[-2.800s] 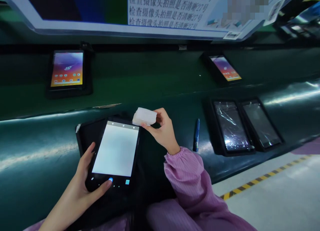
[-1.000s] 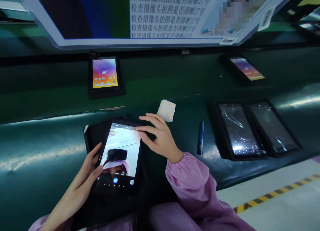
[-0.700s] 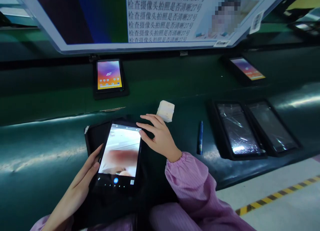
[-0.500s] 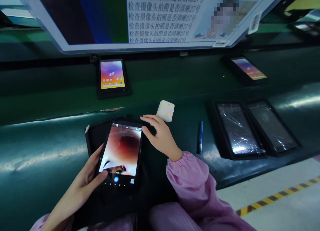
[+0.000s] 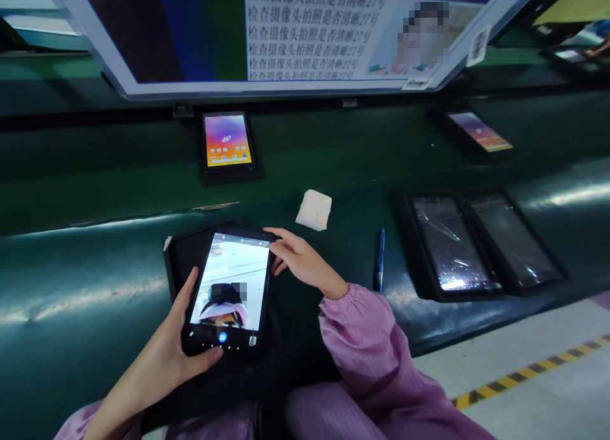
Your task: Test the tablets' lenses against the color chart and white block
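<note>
Left grip (image 5: 164, 345): clasped on the tablet (image 5: 231, 281), fingers along its left side and thumb (image 5: 212, 357) over the lower border, just below the blue round button (image 5: 223, 337) and not covering it.
Right grip (image 5: 302, 259): touching the tablet's upper right corner; some fingers curl out of sight by the edge, so how firmly it closes I cannot tell.
Tablet: between both hands, screen up, overlapping a black case (image 5: 183, 259) on the green surface (image 5: 95, 326); whether it rests on the case is hidden.
Screen: bright camera view with the word "Photo", showing a pale cap brim and dark headgear.
Step in hand: judging by both hands' placement, steadying the tablet with its camera view live.
Next move: pressing the button would call for a slight upward shift of the left thumb, the right grip keeping the corner steady and its fingers off the lens, wherever that sits.
White block (image 5: 314, 210): on the surface beyond the right grip, apart from it.
Blue pen (image 5: 380, 262): right of the right sleeve (image 5: 362, 338), near two dark-screened tablets (image 5: 452, 243).
</note>
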Available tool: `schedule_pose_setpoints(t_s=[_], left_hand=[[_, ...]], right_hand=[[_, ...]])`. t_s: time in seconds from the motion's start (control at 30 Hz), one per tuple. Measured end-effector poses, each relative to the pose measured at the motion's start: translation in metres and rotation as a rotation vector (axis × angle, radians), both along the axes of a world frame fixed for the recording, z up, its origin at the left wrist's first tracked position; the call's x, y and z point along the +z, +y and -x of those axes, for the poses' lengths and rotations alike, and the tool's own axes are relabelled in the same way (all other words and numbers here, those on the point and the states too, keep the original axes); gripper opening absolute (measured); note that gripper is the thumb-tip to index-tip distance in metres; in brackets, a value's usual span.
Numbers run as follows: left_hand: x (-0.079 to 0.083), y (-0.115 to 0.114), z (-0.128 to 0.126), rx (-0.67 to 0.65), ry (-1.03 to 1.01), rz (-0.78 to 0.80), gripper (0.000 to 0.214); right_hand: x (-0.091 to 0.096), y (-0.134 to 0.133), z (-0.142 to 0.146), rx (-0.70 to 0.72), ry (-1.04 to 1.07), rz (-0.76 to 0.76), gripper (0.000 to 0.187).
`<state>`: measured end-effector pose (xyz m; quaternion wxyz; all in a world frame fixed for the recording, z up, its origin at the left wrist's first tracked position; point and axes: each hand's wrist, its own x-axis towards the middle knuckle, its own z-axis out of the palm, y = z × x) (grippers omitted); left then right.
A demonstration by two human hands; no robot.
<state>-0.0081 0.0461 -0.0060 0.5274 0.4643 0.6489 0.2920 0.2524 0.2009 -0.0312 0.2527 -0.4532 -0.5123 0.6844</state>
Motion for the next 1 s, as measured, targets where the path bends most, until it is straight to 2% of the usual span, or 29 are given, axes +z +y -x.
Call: schedule_pose_setpoints(t_s=[0.13,0.27,0.4,0.6,0.8,1.0], left_hand=[[-0.007,-0.003,0.014,0.039,-0.138,-0.010,0.099],[-0.006,-0.004,0.017,0.140,-0.265,-0.022,0.080],[-0.002,-0.003,0.014,0.160,-0.278,-0.018,0.077],[0.000,-0.003,0.015,0.135,-0.352,0.017,0.079],[0.000,-0.004,0.015,0.158,-0.344,0.020,0.077],[-0.002,-0.005,0.021,0.090,-0.332,0.033,0.076]], right_hand=[[0.012,-0.001,0.001,-0.013,0.207,0.093,0.042],[0.021,-0.006,0.002,0.005,0.335,0.106,0.055],[0.020,-0.008,0.003,0.033,0.390,0.100,0.066],[0.016,-0.007,0.003,0.071,0.480,0.084,0.072],[0.014,-0.006,0.002,0.063,0.491,0.095,0.068],[0.015,-0.007,0.002,0.023,0.469,0.114,0.055]])
